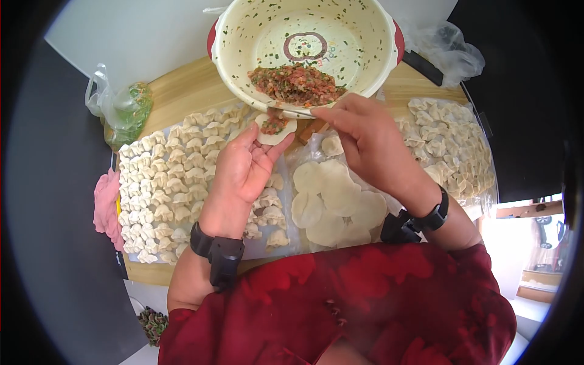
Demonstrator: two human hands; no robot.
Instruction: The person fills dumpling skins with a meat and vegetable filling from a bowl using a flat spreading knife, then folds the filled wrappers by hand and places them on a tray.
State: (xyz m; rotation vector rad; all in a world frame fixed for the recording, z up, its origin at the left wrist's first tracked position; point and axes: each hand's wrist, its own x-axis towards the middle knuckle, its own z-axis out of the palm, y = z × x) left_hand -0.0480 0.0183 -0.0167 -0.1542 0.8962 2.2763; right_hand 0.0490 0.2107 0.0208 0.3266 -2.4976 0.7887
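Note:
A round dumpling wrapper [288, 126] lies across the fingers of my left hand [244, 167], held at its edge. Meat filling [273, 125] with green and orange bits sits in its middle. My right hand [371, 137] pinches a thin utensil [298, 114], whose tip is over the wrapper; its exact kind is hard to make out. Just beyond both hands stands a large cream basin [236, 82] with red handles, a mound of the same filling [298, 84] at its near side. Below my right hand, several flat wrappers [337, 188] overlap in a pile.
Rows of folded dumplings [176, 167] cover a tray on the left. More dumplings [447, 146] crowd a tray on the right. A plastic bag with green contents [129, 112], a pink cloth [108, 207] and a crumpled clear bag [453, 52] lie around the wooden table [182, 85].

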